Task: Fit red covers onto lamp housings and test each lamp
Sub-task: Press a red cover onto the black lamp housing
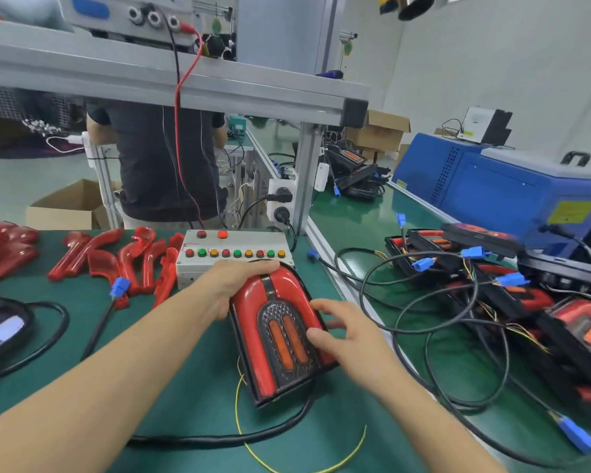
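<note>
A lamp (280, 336) with a red cover and two orange strips lies on the green bench in front of me. My left hand (234, 283) grips its far rounded end, fingers curled over the top edge. Straight fingers of my right hand (342, 331) press on the lamp's right side. Behind the lamp sits a grey test box (234, 256) with a row of coloured buttons. Several loose red covers (130, 264) lie to the left of the box.
A pile of finished lamps (512, 295) with black cables and blue connectors fills the right side. A blue machine (512, 186) stands behind it. A person (164, 158) stands across the bench. A black cable (219, 438) and yellow wire trail toward me.
</note>
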The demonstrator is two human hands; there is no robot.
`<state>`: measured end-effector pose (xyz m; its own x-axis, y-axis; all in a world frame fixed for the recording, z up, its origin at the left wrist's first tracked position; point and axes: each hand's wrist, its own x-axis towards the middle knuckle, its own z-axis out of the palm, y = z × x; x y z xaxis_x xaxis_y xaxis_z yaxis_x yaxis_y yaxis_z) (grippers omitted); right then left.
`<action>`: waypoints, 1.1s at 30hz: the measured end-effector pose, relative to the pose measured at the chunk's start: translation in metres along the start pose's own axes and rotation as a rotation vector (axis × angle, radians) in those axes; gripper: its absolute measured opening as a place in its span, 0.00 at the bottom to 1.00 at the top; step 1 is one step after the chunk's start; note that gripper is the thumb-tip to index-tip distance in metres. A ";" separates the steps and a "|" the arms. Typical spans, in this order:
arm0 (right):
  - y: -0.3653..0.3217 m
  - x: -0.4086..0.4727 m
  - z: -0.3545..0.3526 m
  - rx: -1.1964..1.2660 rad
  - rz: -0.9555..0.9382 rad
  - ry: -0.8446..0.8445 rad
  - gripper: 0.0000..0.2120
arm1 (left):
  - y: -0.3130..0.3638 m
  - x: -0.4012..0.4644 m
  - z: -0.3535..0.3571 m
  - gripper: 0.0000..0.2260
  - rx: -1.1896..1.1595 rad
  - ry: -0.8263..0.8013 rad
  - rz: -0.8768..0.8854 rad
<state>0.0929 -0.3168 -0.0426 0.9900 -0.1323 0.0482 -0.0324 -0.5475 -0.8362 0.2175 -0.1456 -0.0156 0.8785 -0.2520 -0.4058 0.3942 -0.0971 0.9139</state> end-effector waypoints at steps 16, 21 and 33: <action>-0.001 -0.014 -0.005 0.423 0.071 -0.093 0.14 | 0.013 -0.009 0.001 0.14 -0.001 -0.233 0.299; -0.015 -0.003 -0.024 0.526 -0.070 -0.428 0.22 | 0.041 -0.027 0.015 0.11 0.056 -0.521 0.504; -0.006 -0.006 -0.037 1.245 0.120 0.258 0.21 | 0.015 -0.029 -0.083 0.05 1.158 0.412 0.477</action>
<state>0.0820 -0.3430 -0.0176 0.9302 -0.3591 -0.0755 0.1686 0.6010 -0.7813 0.2202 -0.0598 0.0092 0.9646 -0.2007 0.1712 -0.2515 -0.8956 0.3669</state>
